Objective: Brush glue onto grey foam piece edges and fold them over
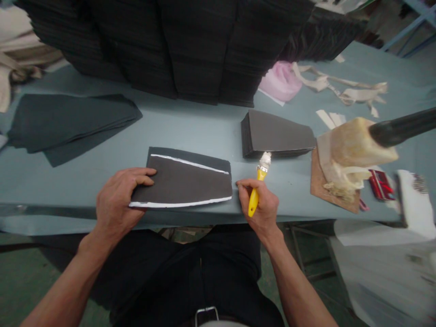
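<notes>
My left hand [117, 195] grips the left end of a dark grey tapered panel [187, 184], fingers on top. White paste runs in a strip along the panel's near edge and in another across its far part. A darker sheet [190, 154] shows beneath the panel's far side. In my right hand [260, 200], just off the panel's right end, is a yellow-handled paintbrush [261, 175]. Its bristles point away from me and are coated white. Just beyond the brush sits a stack of similar tapered panels [279, 131].
Tall dark stacks [197, 50] line the back of the blue-green table [190, 122]. Dark fabric sheets [75, 120] lie at left. A caked block-shaped container [357, 141] with a black bar stands at right, beside a red object [381, 185]. Pale strips [354, 91] lie behind.
</notes>
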The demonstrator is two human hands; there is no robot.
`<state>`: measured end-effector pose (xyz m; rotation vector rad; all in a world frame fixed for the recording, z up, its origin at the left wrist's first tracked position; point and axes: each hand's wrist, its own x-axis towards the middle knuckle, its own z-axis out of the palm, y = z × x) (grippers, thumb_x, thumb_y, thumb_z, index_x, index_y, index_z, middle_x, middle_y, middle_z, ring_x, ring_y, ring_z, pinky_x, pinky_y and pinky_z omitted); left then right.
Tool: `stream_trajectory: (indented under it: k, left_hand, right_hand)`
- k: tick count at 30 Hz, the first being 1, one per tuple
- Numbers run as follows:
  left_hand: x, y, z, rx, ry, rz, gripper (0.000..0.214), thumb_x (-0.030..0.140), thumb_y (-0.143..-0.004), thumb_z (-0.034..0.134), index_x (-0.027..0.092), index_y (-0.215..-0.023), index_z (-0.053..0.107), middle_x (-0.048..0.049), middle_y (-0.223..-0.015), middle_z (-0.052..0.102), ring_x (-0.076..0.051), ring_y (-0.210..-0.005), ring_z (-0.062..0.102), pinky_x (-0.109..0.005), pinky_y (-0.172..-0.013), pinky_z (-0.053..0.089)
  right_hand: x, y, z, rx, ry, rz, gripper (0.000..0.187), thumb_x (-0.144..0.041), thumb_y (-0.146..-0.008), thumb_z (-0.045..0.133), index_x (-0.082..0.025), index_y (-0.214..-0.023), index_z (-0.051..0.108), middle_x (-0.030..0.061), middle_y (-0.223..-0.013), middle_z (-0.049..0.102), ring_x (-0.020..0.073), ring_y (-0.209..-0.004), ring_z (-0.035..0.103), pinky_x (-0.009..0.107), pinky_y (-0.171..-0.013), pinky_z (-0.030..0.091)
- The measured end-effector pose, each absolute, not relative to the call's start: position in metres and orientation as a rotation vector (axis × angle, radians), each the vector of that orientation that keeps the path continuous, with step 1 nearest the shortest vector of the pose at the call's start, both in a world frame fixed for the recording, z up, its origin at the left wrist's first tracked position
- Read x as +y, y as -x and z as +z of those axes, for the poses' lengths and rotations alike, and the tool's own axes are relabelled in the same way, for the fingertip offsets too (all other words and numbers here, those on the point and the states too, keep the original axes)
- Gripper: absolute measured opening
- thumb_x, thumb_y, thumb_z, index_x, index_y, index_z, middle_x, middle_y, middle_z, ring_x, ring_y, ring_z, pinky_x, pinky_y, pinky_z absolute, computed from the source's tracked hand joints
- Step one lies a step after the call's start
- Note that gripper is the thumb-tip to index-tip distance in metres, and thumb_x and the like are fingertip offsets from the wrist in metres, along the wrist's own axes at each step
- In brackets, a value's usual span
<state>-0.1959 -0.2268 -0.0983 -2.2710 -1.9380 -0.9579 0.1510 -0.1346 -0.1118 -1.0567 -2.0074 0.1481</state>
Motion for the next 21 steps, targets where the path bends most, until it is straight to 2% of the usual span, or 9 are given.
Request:
stream_trajectory:
  k: [16,21]
  left_hand:
    - [-0.2267,0.1967,-0.0988,-1.904,2.279,-0.947,0.024,0.016,-0.092,0.060,0.026,-0.113,0.063,-0.0095,-0.129,0.082,-0.031,-0.122,0.077,-0.047,-0.101,0.058]
    - [-0.2255,0.1949,-0.0972,-1.918,2.269,-0.947,0.019,0.018,-0.096,0.060,0.028,-0.112,0.062,-0.0072,-0.128,0.082,-0.029,-0.121,0.077,-0.045,-0.102,0.058]
  right_hand:
    - [-0.1344,-0.1521,-0.1156,-2.003,1.100,0.160,0.004,-0.021,-0.103,0.068,-0.024,-0.104,0.071,0.0004,-0.085,0.082,0.0133,-0.062,0.073,0.024,-0.064,0.055]
    - [-0.1345,-0.1515,-0.1144,-2.009,1.083,0.149,0.005,-0.020,-0.103,0.069,-0.024,-0.104,0.071,0.0004,-0.086,0.082,0.0134,-0.062,0.073,0.024,-0.065,0.057]
